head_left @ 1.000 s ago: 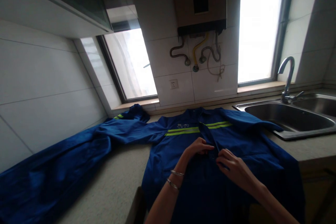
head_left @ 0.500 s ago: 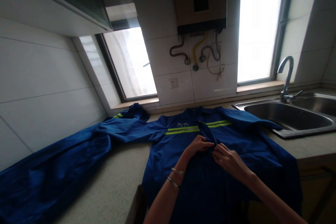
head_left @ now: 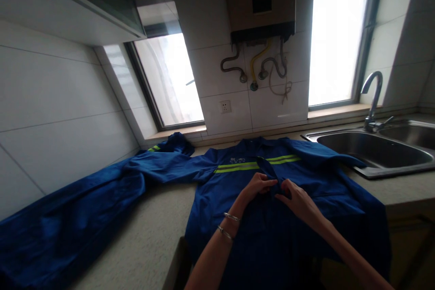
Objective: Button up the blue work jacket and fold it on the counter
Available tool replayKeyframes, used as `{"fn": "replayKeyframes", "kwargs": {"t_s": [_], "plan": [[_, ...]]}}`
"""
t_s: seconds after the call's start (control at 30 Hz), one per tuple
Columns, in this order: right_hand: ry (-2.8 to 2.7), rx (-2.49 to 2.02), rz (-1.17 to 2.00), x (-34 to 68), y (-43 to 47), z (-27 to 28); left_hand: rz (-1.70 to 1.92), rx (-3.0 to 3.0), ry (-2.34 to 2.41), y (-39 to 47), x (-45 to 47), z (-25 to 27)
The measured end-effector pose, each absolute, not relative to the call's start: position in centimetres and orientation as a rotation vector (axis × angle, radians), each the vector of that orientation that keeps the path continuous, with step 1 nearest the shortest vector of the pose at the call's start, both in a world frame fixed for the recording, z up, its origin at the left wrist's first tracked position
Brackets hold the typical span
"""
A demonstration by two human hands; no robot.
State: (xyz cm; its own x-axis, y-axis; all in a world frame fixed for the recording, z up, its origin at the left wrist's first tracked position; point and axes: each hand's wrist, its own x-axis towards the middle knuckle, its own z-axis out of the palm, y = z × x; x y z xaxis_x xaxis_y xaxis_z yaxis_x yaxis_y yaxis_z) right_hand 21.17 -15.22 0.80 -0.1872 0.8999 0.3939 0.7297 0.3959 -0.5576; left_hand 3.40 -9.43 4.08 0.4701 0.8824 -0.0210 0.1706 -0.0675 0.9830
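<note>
A blue work jacket (head_left: 224, 204) with yellow-green stripes lies spread over the counter, its collar toward the wall and its lower part hanging over the front edge. My left hand (head_left: 260, 186), with two bangles at the wrist, pinches the left side of the front placket below the chest stripe. Close beside it, my right hand (head_left: 295, 197) has its fingers bent on the opposite edge of the placket, thumb a little apart from the fingers. Whatever fastener lies between the fingertips is too small and dark to make out.
More blue clothing (head_left: 68, 213) lies along the left of the counter (head_left: 142, 226). A steel sink (head_left: 367, 172) with a tap (head_left: 372, 99) is at the right, one sleeve reaching its rim. A water heater (head_left: 261, 0) with pipes hangs on the wall between two windows.
My right hand has shifted slightly, its thumb now separated from the bent fingers. My left hand keeps its pinch on the placket. The jacket lies as before.
</note>
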Motion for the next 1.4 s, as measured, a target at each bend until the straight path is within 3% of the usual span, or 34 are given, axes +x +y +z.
{"fn": "replayKeyframes", "kwargs": {"t_s": [0.2,0.4,0.53,0.67,0.9,1.13,1.4], "plan": [[-2.06,-1.366,0.492,21.7,-18.9,0.8,0.829,1.556,0.921,-9.3,3.6,3.8],[-1.667,-1.116,0.984,22.2,-18.7,2.3,0.559,1.561,0.894,-9.3,3.2,3.5],[-1.442,-0.965,0.977,22.8,-17.7,5.8,0.361,1.75,0.918,-10.7,2.8,5.4],[-1.364,-0.91,0.926,22.2,-16.2,8.6,0.554,2.092,0.871,-13.3,3.3,8.6],[-1.448,-0.916,0.723,21.1,-15.6,8.8,0.934,2.462,1.317,-16.3,3.9,10.7],[-2.065,-1.012,-0.174,21.9,-19.3,6.7,1.116,2.243,1.297,-17.5,3.9,10.6],[-2.175,-0.997,-0.297,21.7,-19.9,4.9,1.071,1.903,1.119,-17.3,4.4,10.3]]}}
